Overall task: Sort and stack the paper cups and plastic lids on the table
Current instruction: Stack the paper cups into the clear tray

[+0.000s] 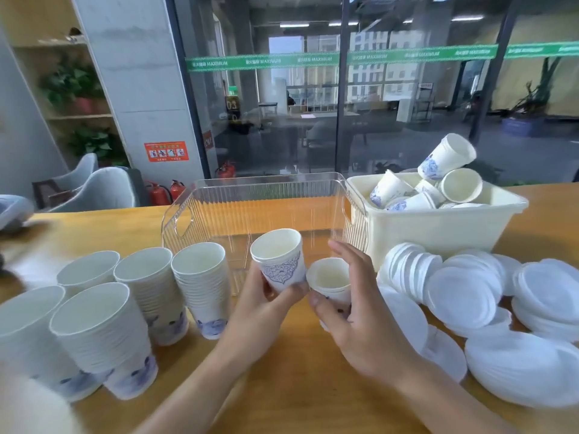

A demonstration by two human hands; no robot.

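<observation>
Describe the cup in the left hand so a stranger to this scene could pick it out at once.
Start at the clear ribbed bin in the middle of the wooden table. Just in front of its near wall, the left hand grips a single paper cup by its base, tilted. Unlike the stacked cups to its left and the short stack in the right hand, it is alone, with a blue pattern facing the camera.

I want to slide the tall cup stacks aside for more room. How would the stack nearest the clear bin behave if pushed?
The stack nearest the clear bin is tall on a narrow base, so a push near the rim would probably tip it. It already looks slightly tilted. Thin paper cups are likely light, so a low push should slide it easily on the wooden table.
</observation>
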